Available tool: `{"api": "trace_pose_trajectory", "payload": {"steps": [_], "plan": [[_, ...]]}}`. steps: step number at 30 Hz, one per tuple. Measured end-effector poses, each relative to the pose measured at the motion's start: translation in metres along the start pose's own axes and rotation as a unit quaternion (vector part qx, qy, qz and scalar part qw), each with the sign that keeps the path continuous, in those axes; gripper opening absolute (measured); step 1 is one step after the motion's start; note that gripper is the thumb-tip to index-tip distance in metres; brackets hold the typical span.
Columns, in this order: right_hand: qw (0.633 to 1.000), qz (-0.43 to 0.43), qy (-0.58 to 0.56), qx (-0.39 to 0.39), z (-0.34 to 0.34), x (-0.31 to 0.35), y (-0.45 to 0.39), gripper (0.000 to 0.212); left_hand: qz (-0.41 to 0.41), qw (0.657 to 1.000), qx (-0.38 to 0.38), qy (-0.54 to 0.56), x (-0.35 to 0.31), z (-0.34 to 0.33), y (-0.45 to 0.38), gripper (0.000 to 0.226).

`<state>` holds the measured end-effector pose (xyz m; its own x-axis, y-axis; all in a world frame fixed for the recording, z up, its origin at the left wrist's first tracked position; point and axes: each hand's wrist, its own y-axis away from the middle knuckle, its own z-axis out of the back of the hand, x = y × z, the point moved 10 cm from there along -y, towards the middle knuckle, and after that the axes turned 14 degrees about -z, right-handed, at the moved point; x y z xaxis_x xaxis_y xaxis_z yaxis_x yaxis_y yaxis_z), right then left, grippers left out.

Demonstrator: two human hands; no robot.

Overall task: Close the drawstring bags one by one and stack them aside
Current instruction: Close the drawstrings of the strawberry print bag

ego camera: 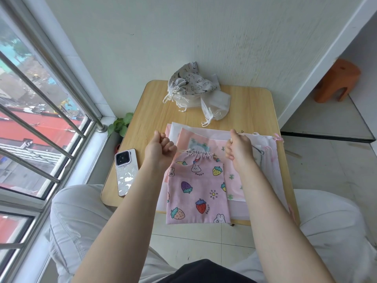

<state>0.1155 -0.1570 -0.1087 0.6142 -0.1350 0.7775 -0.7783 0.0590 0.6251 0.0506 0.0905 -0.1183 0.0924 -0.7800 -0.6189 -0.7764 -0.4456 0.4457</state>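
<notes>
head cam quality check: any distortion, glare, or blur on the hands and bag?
Head view: strong wide-angle bowing on the window bars; soft daylight from that side, faint shadows, no glare; pink strawberry bag print sharp; left hand and right hand fairly sharp.

The pink bag (196,193) is matt woven cloth with printed strawberries and rabbits, its mouth gathered on a pale cord. Under it lie flat bags (263,160) of thin, half-sheer white and pink fabric. The closed bags (193,86) at the far edge are grey printed cloth and soft white fabric with cotton-like cords. The table (251,107) looks like smooth pale wood-grain laminate. The phone (126,173) has a glossy, reflective case. The window bars (40,94) are dull brushed metal, the stool (336,82) orange plastic, the wall lightly textured
</notes>
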Motion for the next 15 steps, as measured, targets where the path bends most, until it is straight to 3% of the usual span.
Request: {"api": "trace_pose_trajectory", "payload": {"steps": [2, 3, 4, 6, 8, 12, 15], "plan": [[0.998, 0.014, 0.065, -0.014, -0.004, 0.001, 0.001, 0.038, -0.033, 0.988, 0.036, -0.145, -0.005, -0.002, 0.0, 0.04], [0.995, 0.021, 0.097, -0.022, -0.006, 0.001, 0.002, 0.038, -0.068, 0.966, 0.049, -0.243, -0.011, -0.003, -0.001, 0.039], [0.99, 0.032, 0.135, -0.037, -0.007, 0.003, 0.003, 0.038, -0.111, 0.93, 0.059, -0.346, -0.019, -0.005, 0.0, 0.039], [0.969, 0.073, 0.223, -0.081, -0.007, 0.011, 0.006, 0.037, -0.204, 0.822, 0.072, -0.526, -0.036, -0.012, 0.004, 0.041], [0.948, 0.107, 0.275, -0.123, -0.005, 0.02, 0.012, 0.037, -0.258, 0.747, 0.081, -0.607, -0.043, -0.016, 0.01, 0.043], [0.921, 0.13, 0.331, -0.156, -0.008, 0.026, 0.017, 0.036, -0.285, 0.684, 0.078, -0.667, -0.043, -0.016, 0.015, 0.043], [0.935, 0.108, 0.316, -0.118, -0.013, 0.019, 0.01, 0.029, -0.27, 0.687, 0.076, -0.67, -0.043, -0.015, 0.012, 0.047]]}}
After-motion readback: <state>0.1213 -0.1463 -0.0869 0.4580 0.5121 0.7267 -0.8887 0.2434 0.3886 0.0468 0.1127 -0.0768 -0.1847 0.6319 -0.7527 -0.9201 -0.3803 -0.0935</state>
